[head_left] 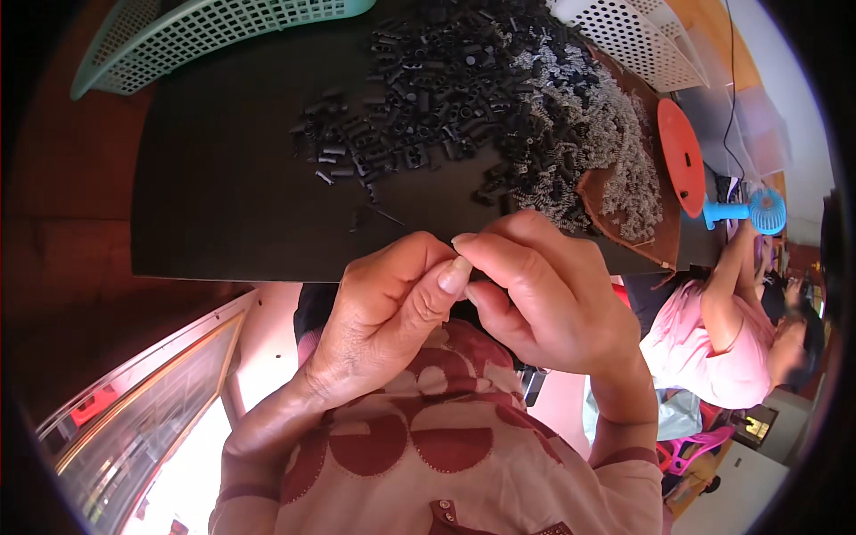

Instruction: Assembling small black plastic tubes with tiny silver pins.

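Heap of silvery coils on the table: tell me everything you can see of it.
The heap of silvery coils is a loose spread of many small, spring-like pieces, metallic in look and too dense to count. It lies toward the right of the dark table, partly on a brown sheet. Its left side mingles with small black parts. The single coils point in various directions; finer detail is too small to tell.

Harsh lower-left glare (fisheye-curved edges).

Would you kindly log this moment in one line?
left grip: pinched; right grip: alongside; holding: unclear; black parts: on table; springs: heaped right
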The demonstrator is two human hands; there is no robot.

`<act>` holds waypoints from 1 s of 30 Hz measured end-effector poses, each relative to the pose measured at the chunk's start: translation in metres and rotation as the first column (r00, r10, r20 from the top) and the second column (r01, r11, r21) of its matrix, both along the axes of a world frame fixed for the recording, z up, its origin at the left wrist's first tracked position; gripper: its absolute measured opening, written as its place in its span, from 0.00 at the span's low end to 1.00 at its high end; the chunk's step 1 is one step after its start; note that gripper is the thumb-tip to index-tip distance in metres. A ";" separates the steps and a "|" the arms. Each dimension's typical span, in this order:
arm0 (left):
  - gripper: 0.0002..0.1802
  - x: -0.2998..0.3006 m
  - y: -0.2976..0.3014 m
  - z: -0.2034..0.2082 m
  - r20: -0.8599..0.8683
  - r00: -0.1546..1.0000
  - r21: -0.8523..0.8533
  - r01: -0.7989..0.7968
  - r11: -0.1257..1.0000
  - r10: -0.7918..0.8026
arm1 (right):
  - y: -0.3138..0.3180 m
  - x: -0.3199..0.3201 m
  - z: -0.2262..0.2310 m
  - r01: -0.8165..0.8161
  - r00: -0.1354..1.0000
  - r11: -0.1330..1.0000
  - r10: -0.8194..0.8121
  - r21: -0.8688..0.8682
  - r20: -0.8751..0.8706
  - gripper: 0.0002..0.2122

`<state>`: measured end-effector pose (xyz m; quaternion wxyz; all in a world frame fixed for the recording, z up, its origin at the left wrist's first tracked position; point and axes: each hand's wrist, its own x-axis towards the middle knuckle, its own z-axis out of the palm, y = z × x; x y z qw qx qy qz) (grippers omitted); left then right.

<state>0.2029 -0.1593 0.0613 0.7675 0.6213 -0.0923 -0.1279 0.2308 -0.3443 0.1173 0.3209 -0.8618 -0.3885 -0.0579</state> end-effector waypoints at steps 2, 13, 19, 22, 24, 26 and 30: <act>0.16 -0.001 -0.002 0.003 -0.033 0.999 -0.013 0.020 1.000 -0.020 | -0.005 -0.002 -0.008 0.014 1.000 0.998 -0.015 0.058 0.026 0.19; 0.15 -0.008 -0.010 -0.010 -0.220 0.961 -0.437 0.057 0.898 -0.169 | -0.013 -0.007 -0.011 0.006 1.000 0.982 -0.010 0.187 0.020 0.13; 0.19 -0.009 -0.014 -0.010 -0.210 0.957 -0.412 0.097 0.906 -0.198 | -0.019 -0.012 -0.018 -0.005 0.999 0.979 -0.006 0.206 0.050 0.11; 0.17 -0.008 -0.013 -0.011 -0.067 0.981 -0.236 0.163 0.958 -0.183 | -0.023 -0.013 -0.020 0.000 1.000 0.982 -0.004 0.189 0.022 0.11; 0.16 -0.007 -0.015 -0.011 -0.056 0.982 -0.219 0.163 0.962 -0.179 | -0.026 -0.013 -0.026 0.014 1.000 0.966 -0.016 0.260 0.005 0.11; 0.14 -0.006 -0.018 -0.013 -0.037 0.985 -0.187 0.161 0.969 -0.171 | -0.028 -0.011 -0.028 0.016 1.000 0.963 -0.019 0.270 0.008 0.11; 0.14 0.001 -0.024 -0.019 0.042 0.993 -0.192 0.121 0.974 -0.115 | -0.030 -0.005 -0.027 0.021 0.999 0.955 -0.009 0.297 -0.043 0.11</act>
